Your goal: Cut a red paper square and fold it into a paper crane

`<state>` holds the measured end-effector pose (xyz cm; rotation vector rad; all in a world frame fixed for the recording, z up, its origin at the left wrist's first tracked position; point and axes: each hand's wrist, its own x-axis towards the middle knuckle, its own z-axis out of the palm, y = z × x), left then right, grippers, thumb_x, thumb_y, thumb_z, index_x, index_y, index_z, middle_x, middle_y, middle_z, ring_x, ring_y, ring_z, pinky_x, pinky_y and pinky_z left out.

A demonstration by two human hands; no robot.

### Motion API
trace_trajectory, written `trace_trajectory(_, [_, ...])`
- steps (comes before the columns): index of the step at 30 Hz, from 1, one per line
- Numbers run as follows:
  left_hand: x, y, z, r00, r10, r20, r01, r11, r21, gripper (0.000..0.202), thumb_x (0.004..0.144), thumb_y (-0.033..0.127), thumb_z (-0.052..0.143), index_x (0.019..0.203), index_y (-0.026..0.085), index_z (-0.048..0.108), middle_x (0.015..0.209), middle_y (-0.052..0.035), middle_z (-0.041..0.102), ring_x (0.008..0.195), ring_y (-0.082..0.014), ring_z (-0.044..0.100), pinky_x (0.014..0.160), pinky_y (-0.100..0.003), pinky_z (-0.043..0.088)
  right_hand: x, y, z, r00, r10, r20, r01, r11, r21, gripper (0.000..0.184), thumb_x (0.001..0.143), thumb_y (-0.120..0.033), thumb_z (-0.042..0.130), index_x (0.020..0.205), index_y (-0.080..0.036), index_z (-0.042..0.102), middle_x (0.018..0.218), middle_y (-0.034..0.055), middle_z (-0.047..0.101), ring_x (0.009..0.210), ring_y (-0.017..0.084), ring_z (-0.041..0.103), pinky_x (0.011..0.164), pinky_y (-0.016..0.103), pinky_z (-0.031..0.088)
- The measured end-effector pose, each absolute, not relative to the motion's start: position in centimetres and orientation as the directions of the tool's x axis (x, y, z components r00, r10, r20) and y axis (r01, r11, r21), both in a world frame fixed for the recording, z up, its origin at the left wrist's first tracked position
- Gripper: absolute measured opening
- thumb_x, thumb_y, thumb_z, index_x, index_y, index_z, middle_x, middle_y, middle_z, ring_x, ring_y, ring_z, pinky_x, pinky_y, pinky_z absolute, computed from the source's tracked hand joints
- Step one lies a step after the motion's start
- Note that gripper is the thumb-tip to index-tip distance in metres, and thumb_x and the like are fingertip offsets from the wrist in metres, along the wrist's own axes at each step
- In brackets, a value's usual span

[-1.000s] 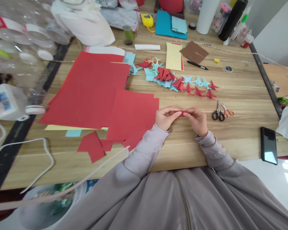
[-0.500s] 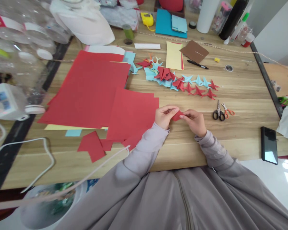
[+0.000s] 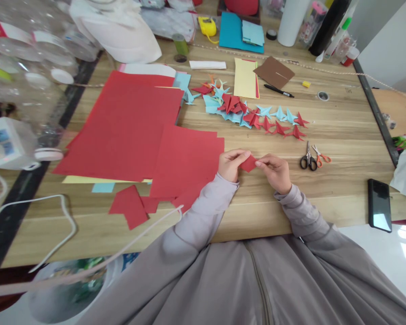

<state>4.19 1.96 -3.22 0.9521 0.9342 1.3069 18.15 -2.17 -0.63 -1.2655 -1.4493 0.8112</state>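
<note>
Both hands pinch one small folded red paper piece (image 3: 248,163) just above the wooden table (image 3: 341,144). My left hand (image 3: 230,165) grips its left side with curled fingers. My right hand (image 3: 276,171) holds the right corner between thumb and fingers. Directly left of my hands lie red paper sheets (image 3: 186,160). Beyond them runs a row of folded red and light blue paper shapes (image 3: 257,115).
Two pairs of scissors (image 3: 313,159) lie to the right of my hands, and a black phone (image 3: 379,205) sits near the table's right front corner. Red paper scraps (image 3: 131,207) lie at the front left. Plastic bottles, a black pen (image 3: 279,91) and coloured paper crowd the far side.
The red piece has been turned from a narrow strip held edge-on to a small flat diamond shape facing up. My hands stayed in the same place.
</note>
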Motion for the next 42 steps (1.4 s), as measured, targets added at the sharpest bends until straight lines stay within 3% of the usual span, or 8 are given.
trace_trajectory(7, [4.1, 2.0, -2.7, -0.018, 1.0, 0.002, -0.311, -0.007, 0.95, 0.023, 0.064, 0.038, 0.074, 0.054, 0.018, 0.069, 0.057, 0.0003, 0.064, 0.057, -0.0108, 0.056, 0.056, -0.024, 0.044, 18.2, -2.2, -1.1, 0.008, 0.985, 0.173, 0.26, 0.165, -0.951, 0.033, 0.079, -0.048, 0.061, 0.066, -0.018, 0.065, 0.061, 0.0008, 0.061, 0.058, 0.012, 0.054, 0.059, 0.027, 0.043])
trace_trajectory(14, [4.6, 1.5, -2.5, 0.15, 0.977, -0.149, -0.406, 0.198, 0.892, 0.042, 0.061, 0.046, 0.075, 0.088, 0.015, 0.071, 0.076, -0.0045, 0.07, 0.06, -0.015, 0.063, 0.049, -0.026, 0.05, 18.4, -1.7, -1.1, 0.175, 0.983, 0.053, 0.053, 0.044, -0.998, 0.039, 0.075, -0.055, 0.061, 0.067, -0.017, 0.061, 0.054, -0.0019, 0.058, 0.05, 0.01, 0.053, 0.053, 0.025, 0.045])
trace_trajectory(24, [4.5, 1.2, -1.7, 0.269, 0.954, -0.132, -0.28, 0.209, 0.937, 0.031, 0.062, 0.038, 0.076, 0.065, 0.012, 0.059, 0.048, -0.0004, 0.06, 0.037, -0.0102, 0.053, 0.034, -0.021, 0.042, 18.4, -1.5, -1.4, 0.218, 0.976, 0.013, -0.059, 0.027, -0.998, 0.031, 0.077, -0.049, 0.062, 0.075, -0.018, 0.058, 0.062, -0.0024, 0.061, 0.052, 0.009, 0.056, 0.053, 0.023, 0.046])
trace_trajectory(27, [4.5, 1.2, -1.8, 0.273, 0.956, -0.107, -0.288, 0.187, 0.939, 0.041, 0.063, 0.034, 0.076, 0.094, 0.011, 0.063, 0.055, 0.001, 0.063, 0.037, -0.0091, 0.053, 0.033, -0.019, 0.04, 18.3, -1.4, -1.4, 0.207, 0.978, 0.02, -0.103, 0.042, -0.994, 0.03, 0.074, -0.045, 0.067, 0.089, -0.021, 0.056, 0.066, -0.0043, 0.063, 0.052, 0.009, 0.056, 0.051, 0.022, 0.047])
trace_trajectory(29, [4.6, 1.3, -2.0, 0.257, 0.963, -0.081, -0.306, 0.161, 0.938, 0.063, 0.065, 0.031, 0.074, 0.122, 0.015, 0.053, 0.057, 0.0038, 0.063, 0.039, -0.0094, 0.055, 0.035, -0.019, 0.041, 18.3, -1.4, -1.4, 0.204, 0.978, 0.04, -0.118, 0.065, -0.991, 0.032, 0.073, -0.041, 0.068, 0.095, -0.022, 0.054, 0.063, -0.0062, 0.061, 0.052, 0.008, 0.056, 0.051, 0.022, 0.047])
trace_trajectory(31, [4.6, 1.3, -2.1, 0.242, 0.969, -0.048, -0.311, 0.125, 0.942, 0.071, 0.068, 0.031, 0.073, 0.132, 0.017, 0.046, 0.055, 0.0055, 0.061, 0.043, -0.0101, 0.058, 0.039, -0.019, 0.043, 18.4, -1.4, -1.4, 0.21, 0.976, 0.062, -0.103, 0.085, -0.991, 0.031, 0.074, -0.039, 0.068, 0.097, -0.024, 0.053, 0.062, -0.0071, 0.06, 0.051, 0.008, 0.056, 0.052, 0.022, 0.048])
trace_trajectory(36, [4.5, 1.3, -2.2, 0.243, 0.969, -0.033, -0.262, 0.098, 0.96, 0.04, 0.068, 0.032, 0.073, 0.103, 0.013, 0.068, 0.056, -0.0007, 0.065, 0.044, -0.0092, 0.057, 0.046, -0.022, 0.047, 18.5, -1.4, -1.2, 0.211, 0.97, 0.118, -0.022, 0.125, -0.992, 0.023, 0.076, -0.036, 0.066, 0.094, -0.023, 0.061, 0.062, -0.0052, 0.061, 0.052, 0.009, 0.056, 0.055, 0.024, 0.049])
trace_trajectory(42, [4.5, 1.5, -2.7, 0.213, 0.972, -0.094, -0.373, 0.17, 0.912, 0.039, 0.063, 0.035, 0.077, 0.098, 0.016, 0.072, 0.075, -0.0054, 0.072, 0.054, -0.0131, 0.063, 0.05, -0.026, 0.051, 18.5, -1.5, -1.3, 0.202, 0.971, 0.129, 0.035, 0.124, -0.992, 0.024, 0.081, -0.042, 0.059, 0.094, -0.024, 0.066, 0.081, -0.0002, 0.066, 0.057, 0.01, 0.057, 0.056, 0.026, 0.051])
